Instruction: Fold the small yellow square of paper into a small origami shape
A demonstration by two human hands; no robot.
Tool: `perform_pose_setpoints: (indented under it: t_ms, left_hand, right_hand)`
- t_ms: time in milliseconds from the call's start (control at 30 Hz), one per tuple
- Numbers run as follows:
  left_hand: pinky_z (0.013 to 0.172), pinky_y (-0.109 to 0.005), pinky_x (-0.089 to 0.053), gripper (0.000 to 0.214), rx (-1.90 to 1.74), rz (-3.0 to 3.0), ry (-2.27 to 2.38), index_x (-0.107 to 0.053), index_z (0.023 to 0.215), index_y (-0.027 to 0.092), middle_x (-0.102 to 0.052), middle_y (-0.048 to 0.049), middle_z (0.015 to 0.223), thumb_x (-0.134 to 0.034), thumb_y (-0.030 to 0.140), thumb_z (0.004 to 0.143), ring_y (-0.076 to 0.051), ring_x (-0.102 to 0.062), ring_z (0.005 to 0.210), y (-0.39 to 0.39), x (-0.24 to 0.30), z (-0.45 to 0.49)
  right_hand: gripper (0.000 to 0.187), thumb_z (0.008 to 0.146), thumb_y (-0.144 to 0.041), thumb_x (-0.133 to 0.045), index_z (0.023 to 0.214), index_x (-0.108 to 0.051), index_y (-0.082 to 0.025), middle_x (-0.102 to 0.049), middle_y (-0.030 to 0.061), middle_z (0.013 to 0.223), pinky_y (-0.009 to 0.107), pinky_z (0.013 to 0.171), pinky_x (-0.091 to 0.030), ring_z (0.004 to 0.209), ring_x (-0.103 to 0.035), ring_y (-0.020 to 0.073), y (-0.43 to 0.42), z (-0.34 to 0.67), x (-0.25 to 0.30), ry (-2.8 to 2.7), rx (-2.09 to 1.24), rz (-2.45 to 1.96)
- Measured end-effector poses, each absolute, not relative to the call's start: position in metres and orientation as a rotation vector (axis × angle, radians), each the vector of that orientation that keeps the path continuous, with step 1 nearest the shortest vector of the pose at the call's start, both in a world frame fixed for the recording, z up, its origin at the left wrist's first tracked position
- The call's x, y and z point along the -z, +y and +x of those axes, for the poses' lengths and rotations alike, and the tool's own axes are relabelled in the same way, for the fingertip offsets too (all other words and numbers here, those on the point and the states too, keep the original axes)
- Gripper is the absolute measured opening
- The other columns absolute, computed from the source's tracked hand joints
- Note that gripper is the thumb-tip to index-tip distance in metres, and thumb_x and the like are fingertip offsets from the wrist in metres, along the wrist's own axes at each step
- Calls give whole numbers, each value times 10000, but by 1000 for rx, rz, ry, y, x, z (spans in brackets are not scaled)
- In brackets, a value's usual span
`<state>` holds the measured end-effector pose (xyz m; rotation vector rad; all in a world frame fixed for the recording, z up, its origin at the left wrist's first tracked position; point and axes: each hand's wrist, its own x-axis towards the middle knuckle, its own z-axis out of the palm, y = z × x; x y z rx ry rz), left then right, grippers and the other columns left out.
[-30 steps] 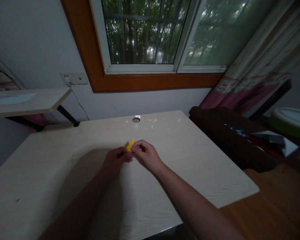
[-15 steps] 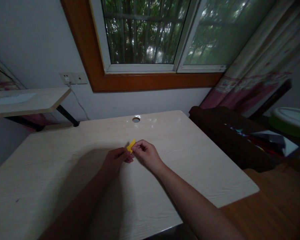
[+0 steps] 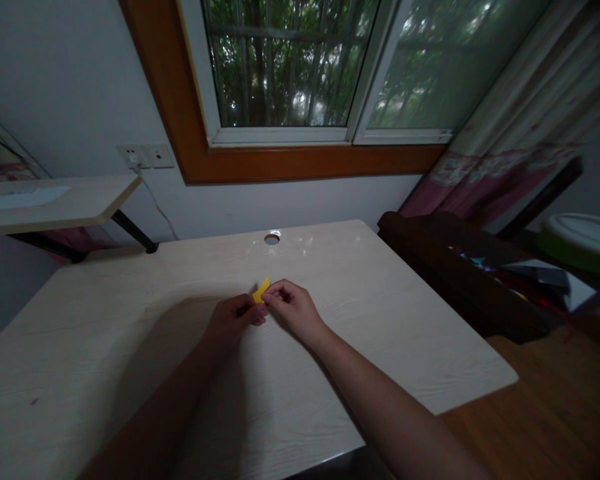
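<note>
A small piece of folded yellow paper is held between my two hands, over the middle of the pale wood-grain table. My left hand is closed on its lower left side, thumb and fingers pinching. On the right side, the thumb and fingertips of my right hand pinch the paper's edge. One pointed corner sticks up between the hands. Fingers cover the lower part of the paper, so its full shape is hidden.
A raised shelf on black legs stands at the table's back left. A round cable hole lies near the back edge. Right of the table is a dark wooden piece of furniture with things on it. A window is behind.
The yellow paper's lower end is more covered by the fingers, and my left fingers have shifted slightly. Both hands stay in almost the same place.
</note>
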<state>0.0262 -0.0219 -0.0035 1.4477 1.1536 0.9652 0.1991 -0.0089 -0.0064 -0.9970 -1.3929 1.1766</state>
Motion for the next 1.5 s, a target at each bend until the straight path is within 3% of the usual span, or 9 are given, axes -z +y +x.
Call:
perform_pose_setpoints:
  t_ms: [700,1000,1500]
  left_hand:
    - [677,-264,-551,244,-956,1409,1201,-696,721,159,-725,-40,682,-640,381,806,-163,-687,652,-22,-6,29]
    - [664,-266,-554,271,-964,1419,1240,-684,699,166,-726,-36,667,-646,415,797,-169,-691,641,-22,-7,29]
    - [687,-282,-569,260,-965,1428,1187,-688,720,162,-731,-38,701,-631,397,816,-167,-697,664,-22,-5,30]
  right_hand:
    - [161,809,-333,-664,879,-623,-193,-662,11,768,263,667,-486,704,-625,142,-7,198,9,-1330,-1209,-936]
    - [408,713,-294,-759,996,-469,-244,-667,-31,801,288,670,-510,660,-641,127,-4,194,17,-1194,-1397,-780]
    - [370,702,-288,-755,948,-486,-231,-621,-62,704,266,663,-481,604,-584,108,-1,195,18,-1147,-1353,-832]
